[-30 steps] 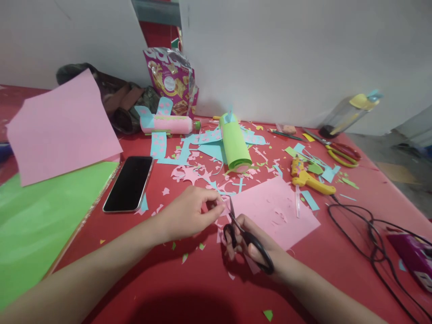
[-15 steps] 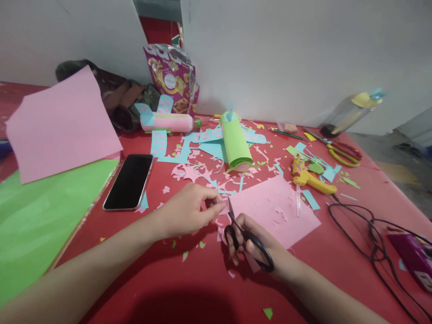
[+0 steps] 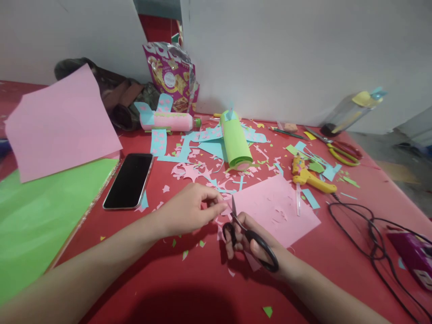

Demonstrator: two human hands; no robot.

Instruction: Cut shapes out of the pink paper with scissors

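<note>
My left hand [image 3: 195, 209] pinches a small piece of pink paper [image 3: 228, 206] between thumb and fingertips. Black-handled scissors [image 3: 263, 246] are in my right hand [image 3: 251, 236], with thumb and fingers through the loops. Their blades point up beside the pink piece, close to my left fingertips. Beneath and behind the scissors lies a pink sheet [image 3: 263, 202] with small scraps on it. A green paper roll [image 3: 236, 144] with light blue paper wings [image 3: 209, 135] rests beyond my hands. To its left is a pink-wrapped bottle [image 3: 172, 121] with blue paper fins.
A phone [image 3: 128, 182], large pink sheet [image 3: 64, 126] and green sheet [image 3: 57, 225] lie left. Right are a yellow glue gun [image 3: 312, 180], its black cable [image 3: 371, 229], yellow-and-red-handled scissors [image 3: 344, 155] and a clear bottle [image 3: 351, 114]. Cut scraps litter the red table [image 3: 189, 283]. A snack bag [image 3: 172, 78] stands behind.
The scissors have turned slightly and opened a little, their loops spreading apart. My left fingertips have shifted marginally to the right with the pink piece.
</note>
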